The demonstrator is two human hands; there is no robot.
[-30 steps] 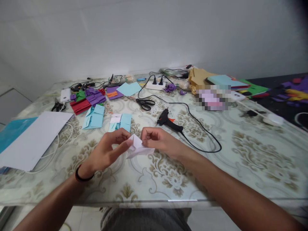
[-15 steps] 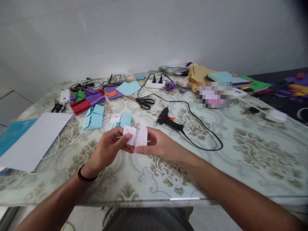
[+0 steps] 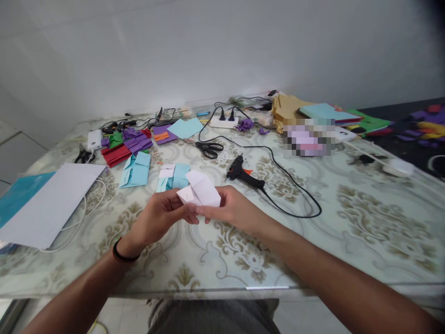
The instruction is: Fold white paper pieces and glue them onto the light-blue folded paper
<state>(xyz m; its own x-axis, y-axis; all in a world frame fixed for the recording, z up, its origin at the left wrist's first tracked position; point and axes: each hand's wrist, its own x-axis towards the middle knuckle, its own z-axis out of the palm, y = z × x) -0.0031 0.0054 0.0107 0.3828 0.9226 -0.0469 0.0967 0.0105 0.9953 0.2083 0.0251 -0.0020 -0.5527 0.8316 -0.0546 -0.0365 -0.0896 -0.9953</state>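
Observation:
A folded piece of white paper [image 3: 205,189] is held above the table between both hands, its flaps partly spread. My left hand [image 3: 166,211] pinches its left corner, thumb in front and fingers behind. On the other side my right hand [image 3: 225,204] grips the lower right edge, the thumb pressed near the left thumb. Just beyond the hands lie light blue folded papers [image 3: 181,174] with a small white folded piece [image 3: 167,170] among them. Another light blue folded stack [image 3: 136,169] sits further left.
A black glue gun [image 3: 245,172] with its cord lies right of centre, black-handled scissors [image 3: 209,148] behind it. A white power strip [image 3: 224,121] stands near the wall. White sheets [image 3: 55,199] lie left; coloured paper strips [image 3: 134,139] are heaped behind. Coloured sheets [image 3: 323,112] are piled back right.
The white paper has turned and its flaps have opened wider, showing a broader face. My right hand has shifted its hold, and both thumbs are now close together at the lower edge.

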